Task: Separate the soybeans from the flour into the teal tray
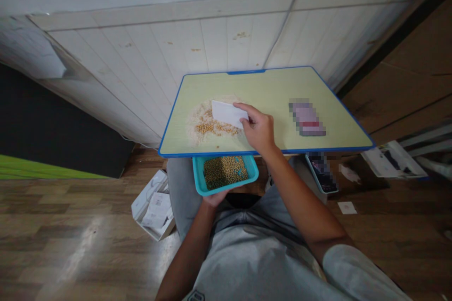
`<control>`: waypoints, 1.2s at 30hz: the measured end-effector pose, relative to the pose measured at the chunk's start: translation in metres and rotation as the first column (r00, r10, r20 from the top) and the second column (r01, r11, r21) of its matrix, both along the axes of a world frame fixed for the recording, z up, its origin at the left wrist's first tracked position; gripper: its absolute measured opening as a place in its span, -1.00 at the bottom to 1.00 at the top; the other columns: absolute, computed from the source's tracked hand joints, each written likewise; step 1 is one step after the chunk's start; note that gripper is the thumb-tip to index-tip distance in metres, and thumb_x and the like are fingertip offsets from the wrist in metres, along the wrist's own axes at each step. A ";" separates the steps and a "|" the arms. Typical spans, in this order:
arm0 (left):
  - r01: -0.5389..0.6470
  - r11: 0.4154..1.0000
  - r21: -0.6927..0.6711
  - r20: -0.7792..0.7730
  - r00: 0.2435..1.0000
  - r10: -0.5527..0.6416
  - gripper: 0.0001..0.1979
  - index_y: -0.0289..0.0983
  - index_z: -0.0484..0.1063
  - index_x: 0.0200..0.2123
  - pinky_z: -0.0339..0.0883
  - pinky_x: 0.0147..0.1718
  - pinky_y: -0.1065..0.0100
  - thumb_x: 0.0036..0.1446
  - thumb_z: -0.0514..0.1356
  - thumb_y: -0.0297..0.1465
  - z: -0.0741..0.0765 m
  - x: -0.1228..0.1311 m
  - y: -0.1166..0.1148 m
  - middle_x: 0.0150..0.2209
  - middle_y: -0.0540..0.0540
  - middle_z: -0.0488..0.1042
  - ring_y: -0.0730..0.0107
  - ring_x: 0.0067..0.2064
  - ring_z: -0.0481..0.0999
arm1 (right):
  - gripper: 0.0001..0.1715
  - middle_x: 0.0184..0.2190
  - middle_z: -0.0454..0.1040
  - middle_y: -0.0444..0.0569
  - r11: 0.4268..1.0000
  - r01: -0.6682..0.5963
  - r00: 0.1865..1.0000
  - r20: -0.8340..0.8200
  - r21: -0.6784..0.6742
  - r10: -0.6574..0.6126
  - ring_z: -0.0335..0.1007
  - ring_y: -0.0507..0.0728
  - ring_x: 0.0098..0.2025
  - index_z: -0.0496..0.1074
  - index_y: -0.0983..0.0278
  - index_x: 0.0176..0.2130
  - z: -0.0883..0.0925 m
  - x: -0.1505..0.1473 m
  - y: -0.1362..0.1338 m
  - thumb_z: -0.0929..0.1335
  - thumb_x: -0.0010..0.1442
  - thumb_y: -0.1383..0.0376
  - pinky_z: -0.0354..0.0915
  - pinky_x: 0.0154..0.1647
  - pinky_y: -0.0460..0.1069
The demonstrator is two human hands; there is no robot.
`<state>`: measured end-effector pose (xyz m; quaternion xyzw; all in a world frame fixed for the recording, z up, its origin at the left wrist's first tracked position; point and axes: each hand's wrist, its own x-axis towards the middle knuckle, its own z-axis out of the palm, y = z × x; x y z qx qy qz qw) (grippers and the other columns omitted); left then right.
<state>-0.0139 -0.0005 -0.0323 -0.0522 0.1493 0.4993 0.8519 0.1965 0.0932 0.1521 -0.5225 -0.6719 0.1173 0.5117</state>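
My right hand pinches a flat white card between thumb and fingers. The card is tilted over soybean-like yellow beans and pale flour-like powder, spread on the left part of a small table with a blue rim. Below the table's front edge, my left hand supports a turquoise plastic tray from underneath; most of its fingers are hidden. In the tray lie many round beans, with a few small turquoise bits among them. The table edge covers the tray's far side.
A blurred pinkish item lies on the table's right side. A phone rests by my right thigh. An open white box with papers stands on the floor at left. A white panelled wall rises behind the table.
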 end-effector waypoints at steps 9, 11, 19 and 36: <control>0.014 0.999 0.047 -0.020 1.000 -0.013 -0.27 0.00 0.02 0.56 -0.18 0.37 -0.65 0.44 -0.14 0.10 0.007 0.001 0.002 0.60 -0.10 0.00 -0.25 0.61 -0.22 | -0.37 0.18 0.66 -0.15 0.998 -0.008 0.999 -0.033 0.058 0.010 0.66 0.16 0.06 0.58 0.08 0.20 0.004 -0.001 -0.006 0.31 0.25 0.49 0.57 0.07 0.09; 0.038 0.997 0.069 -0.007 0.999 -0.038 -0.27 0.00 0.04 0.56 -0.24 0.36 -0.67 0.44 -0.15 0.10 0.006 0.000 0.002 0.60 -0.11 -0.02 -0.27 0.61 -0.26 | -0.37 0.19 0.65 -0.15 0.999 -0.008 0.999 -0.031 0.049 0.010 0.66 0.17 0.09 0.57 0.07 0.21 0.004 -0.001 -0.007 0.31 0.26 0.50 0.56 0.09 0.10; -0.020 0.997 0.071 -0.014 1.000 0.021 -0.28 0.05 0.09 0.54 -0.34 0.35 -0.69 0.42 -0.11 0.12 0.000 -0.007 0.005 0.61 -0.11 -0.07 -0.33 0.60 -0.25 | -0.37 0.19 0.65 -0.17 0.998 -0.008 0.998 -0.058 0.064 0.012 0.61 0.17 0.18 0.58 0.06 0.20 0.007 -0.001 -0.011 0.30 0.27 0.49 0.56 0.14 0.11; -0.067 0.996 0.067 -0.023 0.997 0.068 -0.32 0.04 0.11 0.53 -0.21 0.36 -0.68 0.45 -0.08 0.04 0.005 -0.008 0.007 0.58 -0.15 0.05 -0.31 0.60 -0.16 | -0.37 0.20 0.63 -0.21 0.998 -0.065 0.998 -0.014 0.022 0.065 0.60 0.17 0.19 0.58 0.01 0.21 0.009 -0.006 -0.018 0.30 0.29 0.47 0.55 0.17 0.12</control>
